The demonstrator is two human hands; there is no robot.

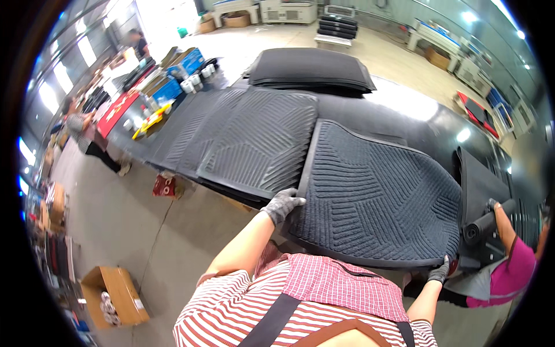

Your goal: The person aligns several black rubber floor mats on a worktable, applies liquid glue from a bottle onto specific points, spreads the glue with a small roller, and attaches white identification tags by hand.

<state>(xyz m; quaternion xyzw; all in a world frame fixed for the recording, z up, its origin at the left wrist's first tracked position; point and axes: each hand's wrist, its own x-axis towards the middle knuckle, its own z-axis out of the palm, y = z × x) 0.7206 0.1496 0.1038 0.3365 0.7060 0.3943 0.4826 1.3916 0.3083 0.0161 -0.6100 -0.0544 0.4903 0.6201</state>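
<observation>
A dark ribbed car floor mat (376,196) with a raised rim lies in front of me, its near edge toward my body. My left hand (281,205), in a grey glove, grips the mat's left edge near the lower corner. At the near right corner, my gloved right hand (439,270) holds the rim; some of its fingers are hidden by the mat. Just left of this mat, a black moulded mat (254,141) with a similar line pattern lies on more black sheets.
A stack of black sheets (312,69) stands on the far side of the table (416,107). At right, a co-worker in a magenta sleeve (514,266) handles a rolled black sheet (488,222). Yellow tool (151,121) and blue boxes (188,61) lie left; an open carton (115,295) sits on the floor.
</observation>
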